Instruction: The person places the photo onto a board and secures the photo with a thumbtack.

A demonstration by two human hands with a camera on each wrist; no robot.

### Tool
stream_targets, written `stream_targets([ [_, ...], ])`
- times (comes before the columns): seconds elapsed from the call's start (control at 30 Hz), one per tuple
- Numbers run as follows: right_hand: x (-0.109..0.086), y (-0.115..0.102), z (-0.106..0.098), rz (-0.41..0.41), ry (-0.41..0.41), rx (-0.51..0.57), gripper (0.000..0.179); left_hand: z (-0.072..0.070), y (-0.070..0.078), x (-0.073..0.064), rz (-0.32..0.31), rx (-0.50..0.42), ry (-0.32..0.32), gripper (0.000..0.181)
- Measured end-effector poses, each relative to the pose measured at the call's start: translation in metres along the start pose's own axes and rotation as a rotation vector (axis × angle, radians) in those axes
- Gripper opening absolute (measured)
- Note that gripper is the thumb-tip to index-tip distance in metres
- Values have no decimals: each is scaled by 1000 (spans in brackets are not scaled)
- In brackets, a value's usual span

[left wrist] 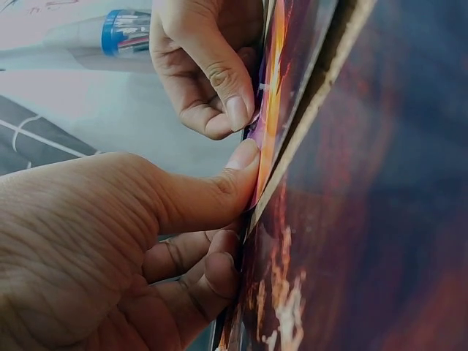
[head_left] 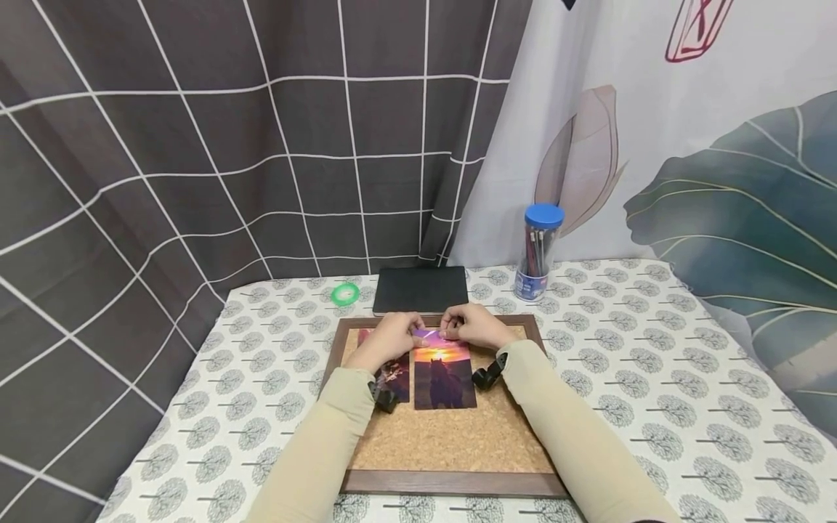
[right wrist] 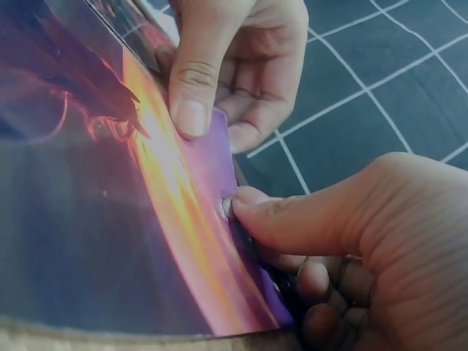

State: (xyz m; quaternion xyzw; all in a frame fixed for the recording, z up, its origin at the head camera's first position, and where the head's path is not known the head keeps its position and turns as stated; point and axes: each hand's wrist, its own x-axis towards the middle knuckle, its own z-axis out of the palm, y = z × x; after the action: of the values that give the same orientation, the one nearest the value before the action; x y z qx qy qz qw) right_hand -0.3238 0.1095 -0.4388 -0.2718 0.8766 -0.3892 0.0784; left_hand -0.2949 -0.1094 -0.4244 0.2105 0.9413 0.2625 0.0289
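Note:
A sunset photo with a dark horse (head_left: 445,378) lies on a framed corkboard (head_left: 451,443). Its purple top edge (right wrist: 212,150) is bent up a little. At the left part of that edge, my left hand (head_left: 392,338) pinches the photo, thumb on the printed face and fingers behind. My right hand (head_left: 477,327) pinches the same edge farther right. A tiny shiny bit shows by the right thumb tip (right wrist: 238,205); its kind is unclear. A second, darker photo (head_left: 400,381) lies to the left, partly hidden by my left hand and wrist.
Behind the board lies a flat black rectangular item (head_left: 421,288). A green tape roll (head_left: 344,293) sits at the back left. A clear jar of pencils with a blue lid (head_left: 538,250) stands at the back right. The tree-print cloth (head_left: 621,349) covers the table.

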Motion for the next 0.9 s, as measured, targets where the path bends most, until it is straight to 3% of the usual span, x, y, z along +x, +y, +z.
stream_targets([
  [0.33,-2,-11,1,22,54,-26,4,-2,2,0,3,8,5,20],
  [0.7,-1,-11,0,38,57,-32,5,-3,4,0,26,40,10,20],
  [0.9,-1,-7,0,1,44,-59,4,-4,6,0,36,66,5,19],
])
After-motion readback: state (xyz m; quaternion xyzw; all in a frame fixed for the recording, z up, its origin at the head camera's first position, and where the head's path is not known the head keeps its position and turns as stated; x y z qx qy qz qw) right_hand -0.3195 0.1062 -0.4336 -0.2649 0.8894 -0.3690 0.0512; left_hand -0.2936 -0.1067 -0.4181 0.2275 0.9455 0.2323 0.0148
